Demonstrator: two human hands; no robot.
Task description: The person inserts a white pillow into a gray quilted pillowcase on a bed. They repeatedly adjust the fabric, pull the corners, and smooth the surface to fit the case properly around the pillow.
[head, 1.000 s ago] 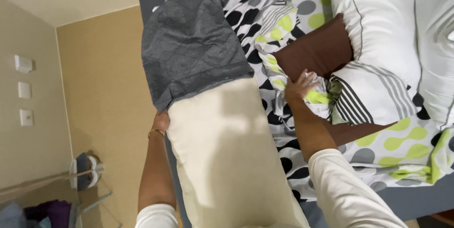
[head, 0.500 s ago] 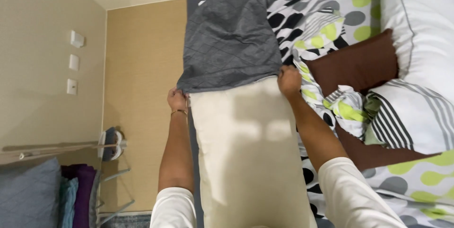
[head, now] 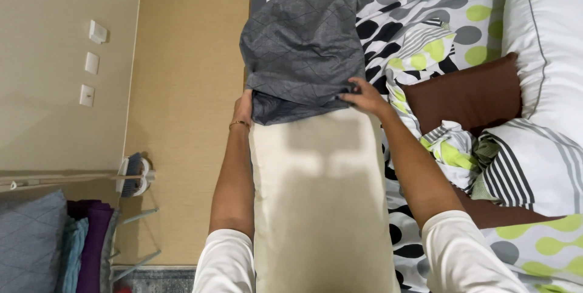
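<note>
A long cream pillow (head: 319, 208) stretches from my chest toward the bed. Its far end sits inside a dark grey quilted pillowcase (head: 300, 47). My left hand (head: 243, 108) grips the case's open edge on the left side of the pillow. At the right side, my right hand (head: 359, 97) pinches the same edge with fingers curled over the fabric. Both arms wear short white sleeves, and a thin gold bracelet circles the left wrist.
The bed (head: 437, 1) has a black, grey and green spotted cover, a brown cushion (head: 467, 92), white pillows (head: 546, 44) and a crumpled striped cloth (head: 455, 150). The beige wall (head: 182, 117) carries switches (head: 92, 62). Folded fabrics (head: 54, 244) lie at the lower left.
My right hand has left the crumpled cloth on the bed and taken the case's edge. The grey case now sits further down over the pillow's end.
</note>
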